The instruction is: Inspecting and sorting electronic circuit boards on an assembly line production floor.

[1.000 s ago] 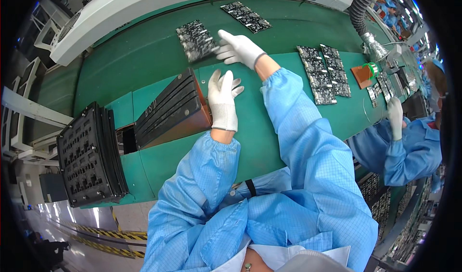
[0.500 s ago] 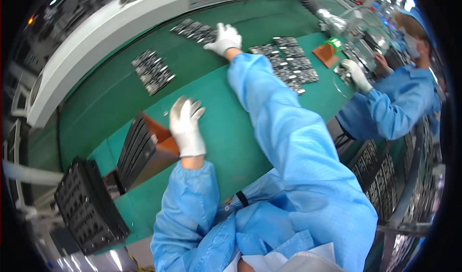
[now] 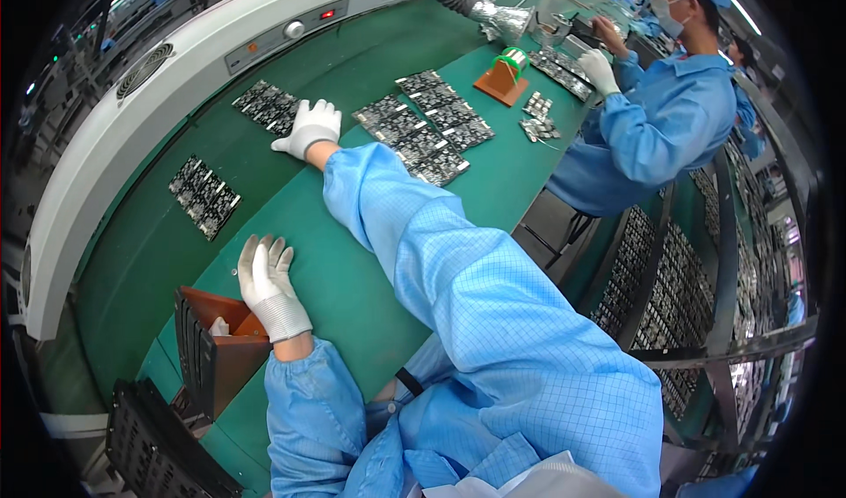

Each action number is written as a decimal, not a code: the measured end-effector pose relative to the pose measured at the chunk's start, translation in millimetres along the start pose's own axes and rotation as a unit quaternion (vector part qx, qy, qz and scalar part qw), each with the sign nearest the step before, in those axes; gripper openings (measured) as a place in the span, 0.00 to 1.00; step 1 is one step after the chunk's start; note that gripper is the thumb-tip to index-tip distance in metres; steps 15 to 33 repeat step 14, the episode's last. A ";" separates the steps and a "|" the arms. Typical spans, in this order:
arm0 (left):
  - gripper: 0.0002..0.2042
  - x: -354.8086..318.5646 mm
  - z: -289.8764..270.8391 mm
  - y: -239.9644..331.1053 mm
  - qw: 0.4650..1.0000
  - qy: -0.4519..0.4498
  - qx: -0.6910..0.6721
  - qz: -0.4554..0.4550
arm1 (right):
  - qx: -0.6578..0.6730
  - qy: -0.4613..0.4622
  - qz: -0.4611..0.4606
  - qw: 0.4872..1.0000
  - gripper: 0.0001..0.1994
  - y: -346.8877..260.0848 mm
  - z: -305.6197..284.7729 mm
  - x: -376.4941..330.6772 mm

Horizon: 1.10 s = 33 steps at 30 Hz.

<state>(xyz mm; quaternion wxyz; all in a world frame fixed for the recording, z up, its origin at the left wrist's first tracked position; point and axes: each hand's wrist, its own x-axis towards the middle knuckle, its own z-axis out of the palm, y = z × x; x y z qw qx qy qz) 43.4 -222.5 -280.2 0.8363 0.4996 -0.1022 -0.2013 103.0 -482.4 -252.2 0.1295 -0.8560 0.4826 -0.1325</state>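
My right hand (image 3: 315, 128), in a white glove, spans the near end of a dark circuit board panel (image 3: 263, 105) on the far side of the bench, thumb at one edge and fingers at the other. Part of that end is hidden by the glove. Gloved in white too, my left hand (image 3: 267, 282) has its fingers spread and holds nothing. It hovers or rests over the green mat (image 3: 339, 273) beside a brown open box (image 3: 238, 357) with black slats on its side. Another circuit board panel (image 3: 204, 196) lies beyond it.
More circuit board panels (image 3: 410, 137) lie right of my right arm. Past them are a green-rimmed wire spool on a brown stand (image 3: 502, 88) and a co-worker (image 3: 656, 137). A white fan housing (image 3: 176, 66) arches behind the bench. Black trays (image 3: 159, 445) stand lower left; racked boards (image 3: 656, 286) stand right.
The whole view has swung to the right, so the bench shows shifted left and more of the co-worker and racks appears. My right hand stays at the same panel's end.
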 end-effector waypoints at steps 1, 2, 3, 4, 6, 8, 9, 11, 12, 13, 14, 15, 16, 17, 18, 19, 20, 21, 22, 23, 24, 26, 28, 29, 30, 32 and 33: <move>0.27 -1.3 2.5 -0.2 1.000 -0.001 0.006 0.002 | 0.029 0.025 -0.002 0.999 0.50 3.0 -1.6 -4.2; 0.27 -1.1 3.6 -1.5 1.000 -0.006 0.003 0.001 | 0.048 0.050 -0.011 0.998 0.50 4.5 -3.4 -10.2; 0.27 -1.4 4.0 -1.4 1.000 -0.001 0.009 0.000 | 0.072 0.064 -0.037 0.995 0.49 4.7 -5.8 -17.8; 0.27 -1.4 5.3 -1.9 1.000 0.003 0.016 -0.001 | 0.096 0.078 -0.063 0.990 0.47 5.2 -7.3 -26.6; 0.26 -2.0 3.9 -2.3 1.000 0.000 0.018 0.001 | 0.127 0.071 -0.146 0.979 0.40 4.0 -9.2 -55.8; 0.23 -2.8 -4.8 0.3 1.000 0.012 0.012 0.021 | 0.206 -0.011 -0.214 0.955 0.34 -2.0 -21.9 -98.9; 0.23 0.0 -6.3 -2.2 1.000 0.012 0.013 0.025 | 0.243 -0.022 -0.250 0.937 0.34 0.0 -20.3 -115.7; 0.23 -0.5 -5.4 -2.5 0.999 0.008 0.018 0.034 | 0.273 -0.047 -0.299 0.913 0.35 0.7 -17.4 -149.5; 0.23 0.3 0.5 -3.7 0.999 0.002 0.014 0.041 | 0.288 -0.035 -0.316 0.903 0.33 5.8 -10.3 -162.0; 0.25 -3.5 5.9 -4.0 0.998 0.006 0.045 0.042 | 0.282 -0.054 -0.319 0.903 0.34 9.9 -4.3 -169.6; 0.27 -4.4 7.7 -4.8 0.997 0.003 0.050 0.057 | 0.277 -0.074 -0.327 0.901 0.34 8.5 -2.7 -173.8; 0.27 -4.4 7.7 -4.8 0.997 0.003 0.050 0.057 | 0.277 -0.074 -0.327 0.901 0.34 8.5 -2.7 -173.8; 0.27 -4.4 7.7 -4.8 0.997 0.003 0.050 0.057 | 0.277 -0.074 -0.327 0.901 0.34 8.5 -2.7 -173.8; 0.27 -4.4 7.7 -4.8 0.997 0.003 0.050 0.057 | 0.277 -0.074 -0.327 0.901 0.34 8.5 -2.7 -173.8; 0.27 -4.4 7.7 -4.8 0.997 0.003 0.050 0.057 | 0.277 -0.074 -0.327 0.901 0.34 8.5 -2.7 -173.8; 0.27 -4.4 7.7 -4.8 0.997 0.003 0.050 0.057 | 0.277 -0.074 -0.327 0.901 0.34 8.5 -2.7 -173.8; 0.27 -4.4 7.7 -4.8 0.997 0.003 0.050 0.057 | 0.277 -0.074 -0.327 0.901 0.34 8.5 -2.7 -173.8; 0.27 -4.4 7.7 -4.8 0.997 0.003 0.050 0.057 | 0.277 -0.074 -0.327 0.901 0.34 8.5 -2.7 -173.8; 0.27 -4.4 7.7 -4.8 0.997 0.003 0.050 0.057 | 0.277 -0.074 -0.327 0.901 0.34 8.5 -2.7 -173.8; 0.27 -4.4 7.7 -4.8 0.997 0.003 0.050 0.057 | 0.277 -0.074 -0.327 0.901 0.34 8.5 -2.7 -173.8; 0.27 -4.4 7.7 -4.8 0.997 0.003 0.050 0.057 | 0.277 -0.074 -0.327 0.901 0.34 8.5 -2.7 -173.8; 0.27 -4.4 7.7 -4.8 0.997 0.003 0.050 0.057 | 0.277 -0.074 -0.327 0.901 0.34 8.5 -2.7 -173.8; 0.27 -4.4 7.7 -4.8 0.997 0.003 0.050 0.057 | 0.277 -0.074 -0.327 0.901 0.34 8.5 -2.7 -173.8; 0.27 -4.4 7.7 -4.8 0.997 0.003 0.050 0.057 | 0.277 -0.074 -0.327 0.901 0.34 8.5 -2.7 -173.8; 0.27 -4.4 7.7 -4.8 0.997 0.003 0.050 0.057 | 0.277 -0.074 -0.327 0.901 0.34 8.5 -2.7 -173.8; 0.27 -4.4 7.7 -4.8 0.997 0.003 0.050 0.057 | 0.277 -0.074 -0.327 0.901 0.34 8.5 -2.7 -173.8; 0.27 -4.4 7.7 -4.8 0.997 0.003 0.050 0.057 | 0.277 -0.074 -0.327 0.901 0.34 8.5 -2.7 -173.8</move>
